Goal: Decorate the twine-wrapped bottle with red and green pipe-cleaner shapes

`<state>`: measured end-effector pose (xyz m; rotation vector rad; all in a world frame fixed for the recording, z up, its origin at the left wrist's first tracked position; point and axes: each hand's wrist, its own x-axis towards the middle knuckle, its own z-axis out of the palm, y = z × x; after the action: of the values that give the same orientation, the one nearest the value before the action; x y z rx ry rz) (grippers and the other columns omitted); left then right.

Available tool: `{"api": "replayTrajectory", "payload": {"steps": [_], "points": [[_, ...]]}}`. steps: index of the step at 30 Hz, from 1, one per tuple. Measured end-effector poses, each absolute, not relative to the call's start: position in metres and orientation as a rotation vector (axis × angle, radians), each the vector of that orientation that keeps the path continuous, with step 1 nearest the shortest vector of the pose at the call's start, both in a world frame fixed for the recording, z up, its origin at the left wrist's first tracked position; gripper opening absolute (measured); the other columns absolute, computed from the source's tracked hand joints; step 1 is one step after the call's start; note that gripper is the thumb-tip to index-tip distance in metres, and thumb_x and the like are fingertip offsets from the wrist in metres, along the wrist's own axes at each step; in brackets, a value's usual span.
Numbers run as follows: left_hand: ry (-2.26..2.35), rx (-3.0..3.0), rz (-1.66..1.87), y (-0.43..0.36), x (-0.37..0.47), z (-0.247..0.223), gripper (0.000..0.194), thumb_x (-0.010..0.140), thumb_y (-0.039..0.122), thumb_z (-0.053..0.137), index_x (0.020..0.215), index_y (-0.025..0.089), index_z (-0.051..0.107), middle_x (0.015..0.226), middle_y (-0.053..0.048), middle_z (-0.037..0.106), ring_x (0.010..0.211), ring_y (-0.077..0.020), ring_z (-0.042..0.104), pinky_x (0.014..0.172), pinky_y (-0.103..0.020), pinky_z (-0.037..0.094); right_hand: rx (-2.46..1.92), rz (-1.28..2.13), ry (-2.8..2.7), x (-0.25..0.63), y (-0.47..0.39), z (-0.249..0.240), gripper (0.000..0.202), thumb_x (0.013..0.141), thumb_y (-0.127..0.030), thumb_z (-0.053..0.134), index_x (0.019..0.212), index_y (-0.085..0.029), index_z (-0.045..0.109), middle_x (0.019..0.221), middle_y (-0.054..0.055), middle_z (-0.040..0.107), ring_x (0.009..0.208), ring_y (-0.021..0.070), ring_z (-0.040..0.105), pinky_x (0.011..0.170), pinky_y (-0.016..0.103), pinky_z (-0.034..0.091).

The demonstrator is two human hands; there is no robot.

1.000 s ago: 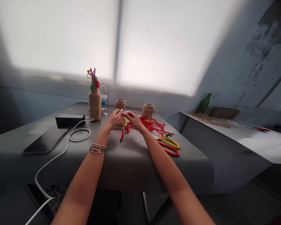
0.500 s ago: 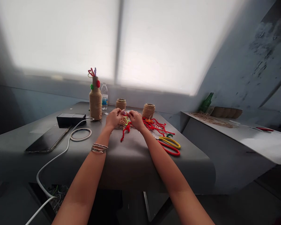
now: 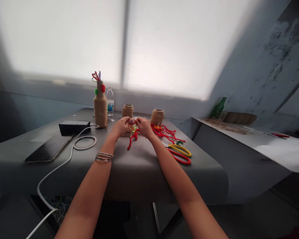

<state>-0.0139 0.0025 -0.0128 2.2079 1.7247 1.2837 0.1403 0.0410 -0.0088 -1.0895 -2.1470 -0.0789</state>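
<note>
Here, the left hand (image 3: 122,126) and right hand (image 3: 144,127) are pinching a small, mostly hidden reddish piece (image 3: 135,122) above the far middle of the table (image 3: 134,162). Red fuzzy stems (image 3: 160,133) are lying to the right, with scissors (image 3: 181,154) resting nearer.

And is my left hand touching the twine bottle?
Apart. The head view shows it: a strip of the table lies between your left hand and the twine bottle.
</note>
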Motion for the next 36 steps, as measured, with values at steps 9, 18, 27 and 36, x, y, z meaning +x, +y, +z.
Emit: {"api": "replayTrajectory", "payload": {"steps": [9,18,27,36], "points": [[1.565,2.252,1.287,0.006,-0.016,-0.016,0.018,0.086,0.019,0.038,0.072,0.02,0.049,0.081,-0.006,0.059,0.079,-0.0203,0.053,0.071,-0.03,0.04,-0.817,0.171,-2.232,0.139,0.055,-0.018,0.034,0.094,-0.036,0.033,0.065,-0.021,0.039,0.064,0.0,0.048,0.061,0.0136,0.039,0.061,0.026,0.03],[1.254,2.104,1.345,0.01,-0.015,-0.018,0.013,0.082,0.019,0.039,0.077,0.018,0.052,0.08,-0.002,0.058,0.075,-0.0163,0.051,0.069,-0.027,0.039,-0.585,0.77,-2.087,0.135,0.055,-0.019,0.034,0.088,-0.049,0.033,0.078,-0.02,0.047,0.082,0.004,0.055,0.08,0.0152,0.049,0.076,0.028,0.042],[1.005,1.768,1.315,0.014,-0.015,-0.017,0.021,0.089,0.033,0.045,0.092,0.017,0.057,0.082,-0.002,0.058,0.07,-0.012,0.054,0.064,-0.022,0.043,-0.62,1.034,-1.963,0.135,0.041,-0.008,0.023,0.084,-0.039,0.039,0.072,-0.02,0.045,0.073,0.002,0.051,0.069,0.0132,0.046,0.068,0.027,0.043],[1.075,1.604,1.34,0.017,-0.013,-0.019,0.019,0.093,0.03,0.042,0.079,0.018,0.048,0.064,0.002,0.05,0.053,-0.0093,0.048,0.051,-0.02,0.038,-0.658,0.668,-2.061,0.134,0.052,-0.015,0.025,0.086,-0.04,0.041,0.072,-0.02,0.043,0.071,0.0,0.047,0.068,0.0135,0.043,0.065,0.026,0.039]]}}
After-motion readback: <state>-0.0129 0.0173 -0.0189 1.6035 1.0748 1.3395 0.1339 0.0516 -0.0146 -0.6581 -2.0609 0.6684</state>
